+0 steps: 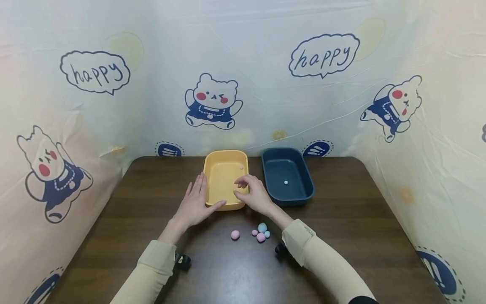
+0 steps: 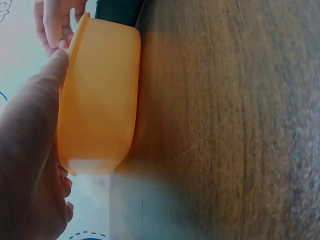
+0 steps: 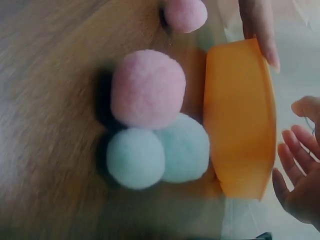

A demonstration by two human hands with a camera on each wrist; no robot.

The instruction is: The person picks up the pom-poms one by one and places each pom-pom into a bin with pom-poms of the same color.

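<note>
A yellow tray [image 1: 226,154] stands toward the back of the table. My left hand [image 1: 195,204] rests against it, straight fingers along its left side and the thumb at the front rim. Over the tray's right side hovers my right hand [image 1: 255,194], thumb and fingers apart with nothing visible between them. A small pink pom-pom [image 1: 241,167] lies inside the tray near the back right. In front, a pink pom-pom [image 1: 235,234] lies alone, left of a cluster with a larger pink pom-pom [image 3: 148,89] and blue pom-poms [image 3: 135,158].
A dark blue tray [image 1: 308,188] stands right of the yellow one, holding a small pale pom-pom [image 1: 286,182]. Behind the brown table [image 1: 341,236] hangs a printed curtain [image 1: 258,50], which also closes off both sides.
</note>
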